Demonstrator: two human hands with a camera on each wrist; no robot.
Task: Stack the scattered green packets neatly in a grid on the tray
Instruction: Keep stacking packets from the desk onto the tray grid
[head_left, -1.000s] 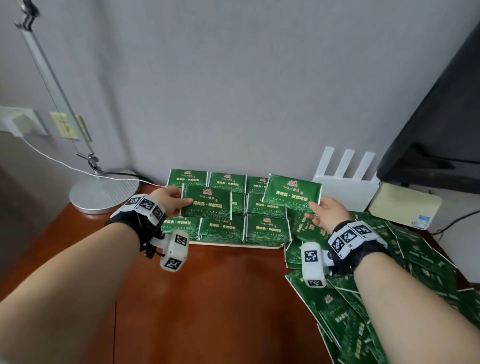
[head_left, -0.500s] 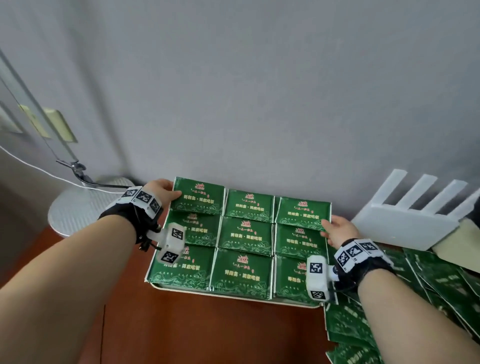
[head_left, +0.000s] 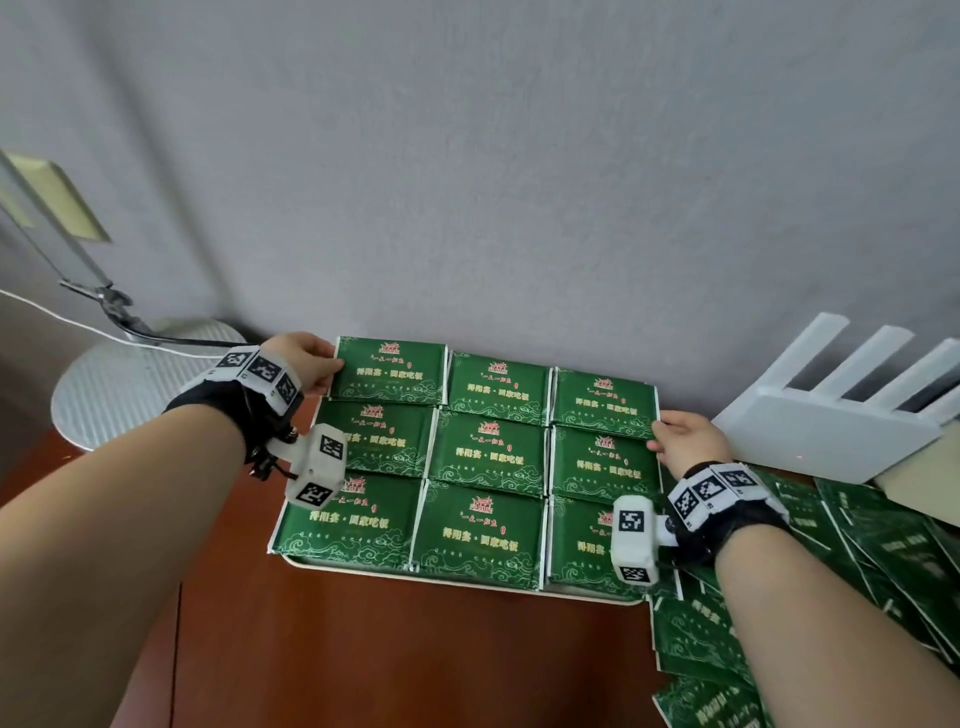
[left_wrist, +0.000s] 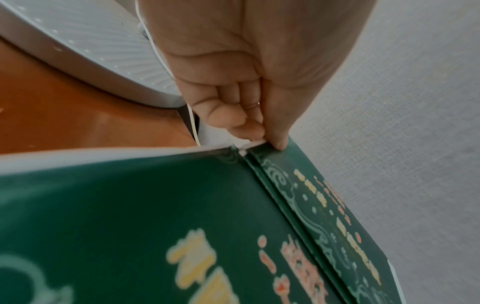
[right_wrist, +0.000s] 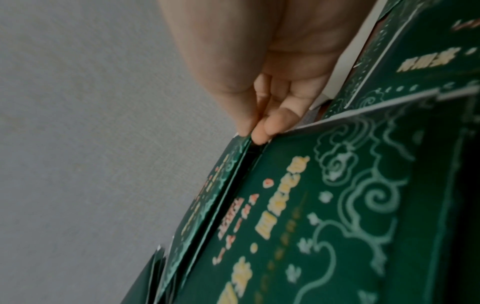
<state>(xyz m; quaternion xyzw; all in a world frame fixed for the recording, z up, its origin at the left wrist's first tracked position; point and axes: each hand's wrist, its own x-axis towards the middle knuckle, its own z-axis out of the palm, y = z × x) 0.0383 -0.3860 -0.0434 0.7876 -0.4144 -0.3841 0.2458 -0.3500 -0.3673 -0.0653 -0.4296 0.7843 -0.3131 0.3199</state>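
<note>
Green packets lie three by three on a pale tray against the wall. My left hand pinches the left edge of the back-left packet. The left wrist view shows the thumb on top of that packet and the fingers curled under its corner. My right hand is at the grid's right side. It pinches the near corner of the back-right packet; in the right wrist view thumb and fingers close on that packet's edge.
Several loose green packets are heaped on the brown table right of the tray, under my right forearm. A white router stands at the back right. A lamp's round base and cable sit left of the tray.
One second ago each hand held a packet above the grid. Both packets now lie flat in the back corners, with the hands still at their outer edges.
</note>
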